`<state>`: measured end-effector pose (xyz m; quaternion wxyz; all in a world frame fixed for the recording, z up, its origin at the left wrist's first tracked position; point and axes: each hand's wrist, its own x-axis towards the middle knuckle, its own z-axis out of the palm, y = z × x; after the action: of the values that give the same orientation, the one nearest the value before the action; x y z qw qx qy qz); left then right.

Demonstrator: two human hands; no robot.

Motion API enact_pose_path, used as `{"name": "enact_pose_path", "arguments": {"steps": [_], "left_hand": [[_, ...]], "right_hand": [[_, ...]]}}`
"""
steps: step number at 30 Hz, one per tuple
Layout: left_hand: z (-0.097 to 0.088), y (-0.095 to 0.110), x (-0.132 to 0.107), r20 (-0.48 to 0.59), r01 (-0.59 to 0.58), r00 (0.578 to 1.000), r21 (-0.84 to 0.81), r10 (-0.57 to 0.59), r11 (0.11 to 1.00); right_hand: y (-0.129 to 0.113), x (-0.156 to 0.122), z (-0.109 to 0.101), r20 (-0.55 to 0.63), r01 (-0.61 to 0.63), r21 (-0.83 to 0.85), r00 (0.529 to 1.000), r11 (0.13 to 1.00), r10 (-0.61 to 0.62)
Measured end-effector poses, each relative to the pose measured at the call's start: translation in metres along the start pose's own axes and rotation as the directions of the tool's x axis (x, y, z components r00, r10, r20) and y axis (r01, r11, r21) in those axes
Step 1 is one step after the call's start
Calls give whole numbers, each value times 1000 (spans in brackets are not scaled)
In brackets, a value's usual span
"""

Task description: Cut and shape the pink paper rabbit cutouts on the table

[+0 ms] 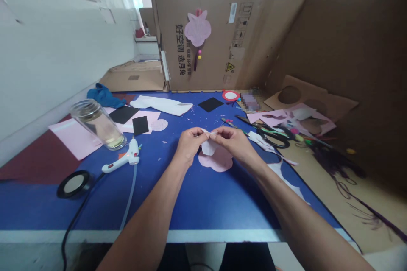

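Note:
My left hand and my right hand meet over the middle of the blue table, each pinching the upper edge of a small white piece of paper or felt. The fingertips almost touch, and part of the white piece is hidden behind them. Just beneath it lies a pink scalloped cutout, flat on the table. A similar pink shape, with a pointed top and beads hanging below, is fixed to the upright cardboard ahead.
At left are a glass jar, a white glue gun with its cord, and a black tape roll. Black-handled scissors, cut scraps and purple cords lie at right. Cardboard walls stand behind and right.

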<state>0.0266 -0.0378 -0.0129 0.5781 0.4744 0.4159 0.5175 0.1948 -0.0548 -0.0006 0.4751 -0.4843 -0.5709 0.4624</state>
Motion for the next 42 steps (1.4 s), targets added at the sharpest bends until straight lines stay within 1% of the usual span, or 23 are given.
{"name": "enact_pose_path", "arguments": {"steps": [6, 11, 18, 26, 32, 37, 42], "left_hand": [[1, 0, 0, 16, 38, 999, -19, -38, 999], [1, 1, 0, -10, 77, 997, -38, -77, 996], [1, -1, 2, -31, 46, 998, -35, -47, 998], [2, -1, 1, -14, 73, 997, -44, -73, 996], [2, -2, 2, -36, 46, 998, -38, -47, 998], [2, -4, 2, -4, 62, 998, -45, -62, 997], [3, -5, 2, -27, 53, 998, -72, -55, 996]], "right_hand": [[5, 1, 0, -8, 6, 41, 1000, 999, -6], [6, 0, -1, -12, 0, 25, 1000, 1000, 0], [9, 3, 0, 2, -10, 26, 1000, 1000, 10], [8, 3, 1, 5, -26, 27, 1000, 999, 26], [7, 1, 0, 14, -20, 7, 1000, 1000, 20], [10, 3, -1, 8, -28, -19, 1000, 999, 28], [7, 1, 0, 0, -57, -10, 998, 998, 57]]}}
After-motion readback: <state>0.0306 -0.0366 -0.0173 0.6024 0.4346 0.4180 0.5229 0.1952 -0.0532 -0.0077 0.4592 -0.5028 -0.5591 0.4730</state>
